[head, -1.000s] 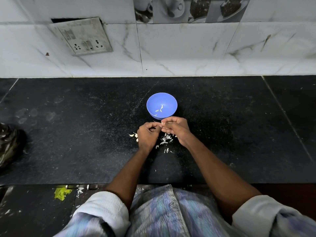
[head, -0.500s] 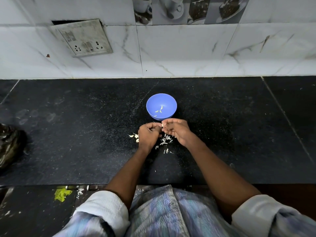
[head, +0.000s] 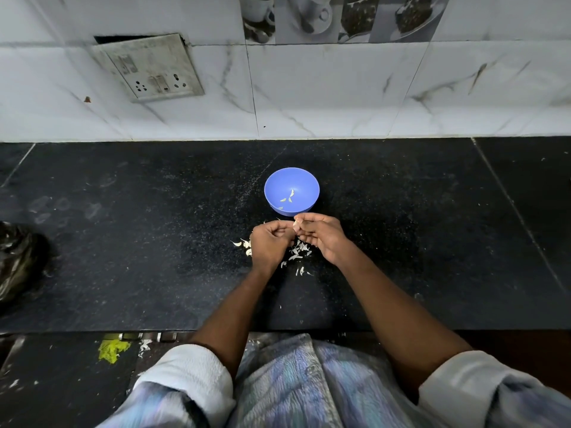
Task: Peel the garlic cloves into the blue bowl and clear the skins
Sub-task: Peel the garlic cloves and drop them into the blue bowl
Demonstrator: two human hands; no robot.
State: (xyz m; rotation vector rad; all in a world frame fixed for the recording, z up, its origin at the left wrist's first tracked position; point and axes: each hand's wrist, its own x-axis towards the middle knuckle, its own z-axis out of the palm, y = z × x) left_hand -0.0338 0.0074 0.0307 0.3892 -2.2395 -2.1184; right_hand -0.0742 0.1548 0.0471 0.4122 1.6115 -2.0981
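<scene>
The blue bowl (head: 306, 180) stands on the black counter (head: 154, 242) and holds several small pale cloves (head: 287, 199). Just in front of it, my left hand (head: 270, 242) and my right hand (head: 321, 234) meet, fingers curled, pinching a pale garlic clove (head: 296, 224) between their fingertips. A scatter of white garlic skins (head: 298, 253) lies on the counter under and between my hands, with a few more pieces (head: 242, 244) to the left of my left hand.
A dark crumpled bag (head: 18, 261) lies at the counter's left edge. A tiled wall with a switch plate (head: 148, 67) rises behind. Below the counter's front edge, the floor shows a yellow-green scrap (head: 111, 350) and white bits.
Both hands stay close together in front of the bowl, working the clove; the fingertips shifted slightly and the pale clove now shows between them.
</scene>
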